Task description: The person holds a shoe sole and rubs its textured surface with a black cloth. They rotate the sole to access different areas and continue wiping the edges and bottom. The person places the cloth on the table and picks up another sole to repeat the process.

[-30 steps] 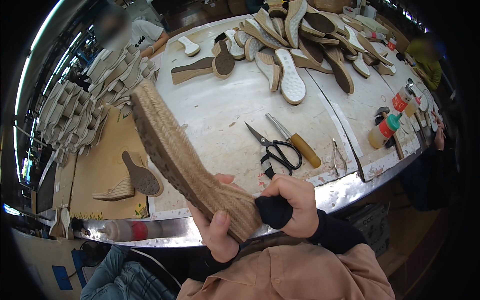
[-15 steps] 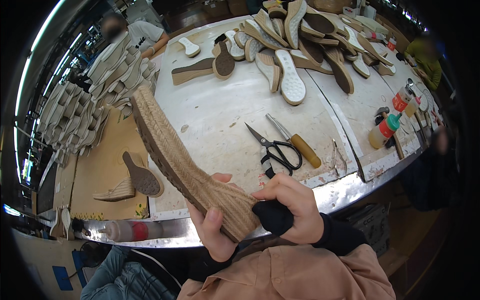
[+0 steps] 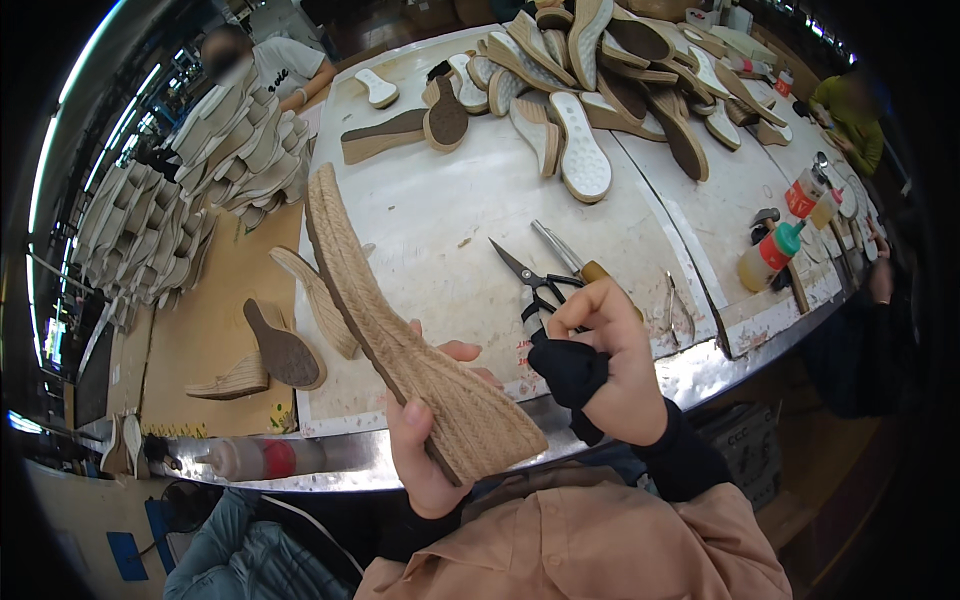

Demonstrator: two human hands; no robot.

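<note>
My left hand (image 3: 425, 440) grips a wedge shoe sole (image 3: 400, 350) near its thick heel end. Braided tan jute covers the wedge's side, and its thin toe end points up and away. My right hand (image 3: 625, 370) is lifted off the sole, fingers curled, with a black cloth (image 3: 568, 372) bunched around the thumb side. Just beyond it lie black-handled scissors (image 3: 520, 268) and a metal tool with a wooden handle (image 3: 558, 245), both partly covered by the hand. Behind the held sole shows a second jute wedge (image 3: 325, 305).
A brown-bottomed sole pair (image 3: 285, 345) rests on cardboard at left, before stacked pale wedges (image 3: 140, 235). Many soles (image 3: 585, 150) heap up at the back. Tweezers (image 3: 675, 310) and a green-capped bottle (image 3: 770, 260) are at right. Another bottle (image 3: 265, 460) lies along the metal edge. Two people sit across.
The held sole has swung to the right and turned to show more of its jute side. My right hand has come off its heel and moved up toward the scissors. The second wedge has come into view.
</note>
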